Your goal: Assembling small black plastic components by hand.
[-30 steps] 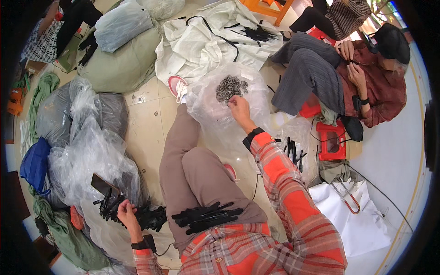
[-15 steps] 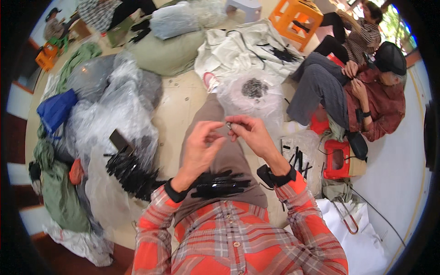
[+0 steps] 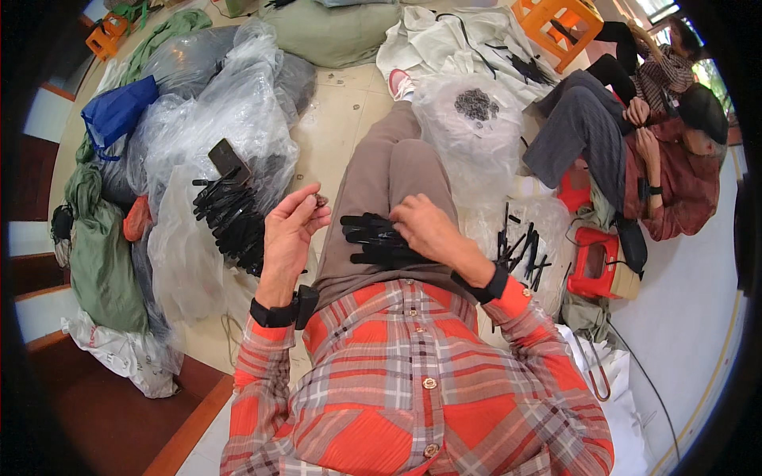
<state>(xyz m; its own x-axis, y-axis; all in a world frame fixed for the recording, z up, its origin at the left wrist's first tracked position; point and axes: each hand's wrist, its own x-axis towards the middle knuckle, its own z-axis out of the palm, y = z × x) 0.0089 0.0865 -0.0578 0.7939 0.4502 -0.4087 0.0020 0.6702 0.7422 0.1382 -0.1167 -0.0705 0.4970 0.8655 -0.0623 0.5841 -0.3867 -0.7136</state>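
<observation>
here the left hand (image 3: 287, 230) is raised above the lap with thumb and forefinger pinched on a small dark metal piece (image 3: 321, 200), held up at the fingertips, it seems, so it stays free to be fitted. the right hand (image 3: 425, 228) lies on the bundle of black plastic strips (image 3: 373, 240), fingers curled down among them as if picking one out; whether it already grips one i cannot tell. the bundle rests across the thigh, probably to keep it close to both hands. to the left on the floor, a second pile of black strips (image 3: 230, 222) sits on clear plastic bags (image 3: 214, 119), with a dark phone (image 3: 228, 159) propped at its far edge. far beyond the knee, a clear bag (image 3: 468, 143) holds a heap of small dark metal pieces (image 3: 476, 103), within arm's reach. to the right, loose strips (image 3: 520, 246) lie beside a red stool (image 3: 591, 262), where another person (image 3: 635, 151) sits.
</observation>
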